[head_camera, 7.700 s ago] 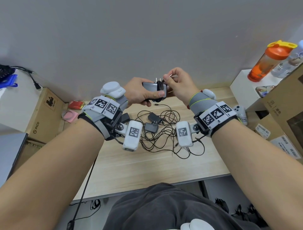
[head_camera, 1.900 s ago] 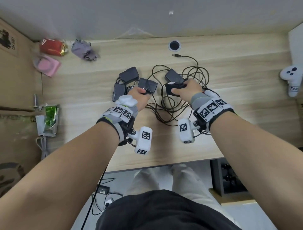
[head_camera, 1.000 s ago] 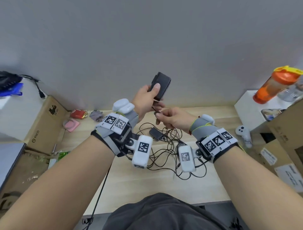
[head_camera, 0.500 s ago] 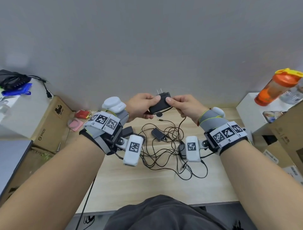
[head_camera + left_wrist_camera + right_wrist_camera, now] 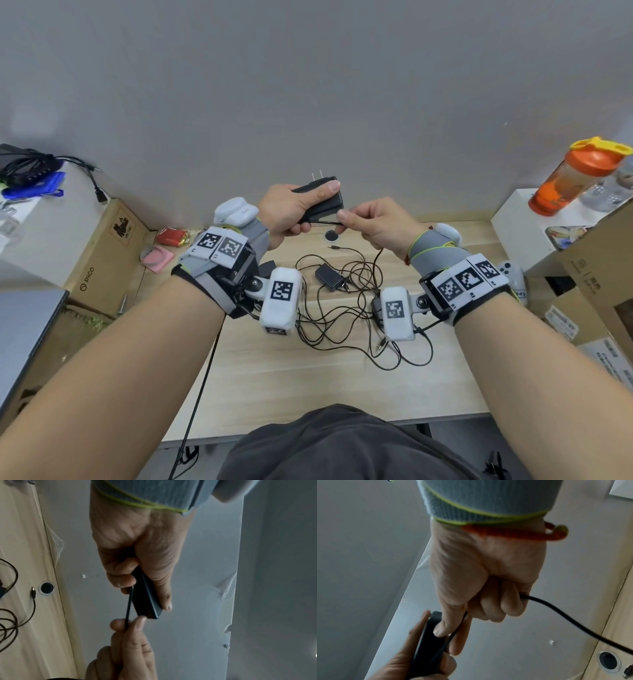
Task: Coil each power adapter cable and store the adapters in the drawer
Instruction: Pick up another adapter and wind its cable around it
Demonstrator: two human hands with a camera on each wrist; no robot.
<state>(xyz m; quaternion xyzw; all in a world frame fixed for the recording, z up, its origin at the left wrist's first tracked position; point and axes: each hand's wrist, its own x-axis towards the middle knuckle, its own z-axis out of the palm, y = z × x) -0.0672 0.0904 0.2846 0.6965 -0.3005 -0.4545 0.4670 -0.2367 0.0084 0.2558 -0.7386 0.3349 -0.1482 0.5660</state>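
My left hand grips a black power adapter in the air above the desk's far edge, prongs pointing up and thumb lying along its top. Just right of it, my right hand pinches that adapter's thin black cable between thumb and forefinger. In the left wrist view the cable runs taut from the adapter to the pinching fingers. In the right wrist view the cable leaves my fist toward the desk. Another adapter lies in a tangle of cables on the desk.
The wooden desk has a round cable hole at the back. A cardboard box, red packet and pink item sit on the left. An orange bottle, white controller and boxes are on the right.
After lifting the adapter off the desk, my left hand has taken it alone with the thumb on top. My right hand has left its end and now pinches the cable beside it.
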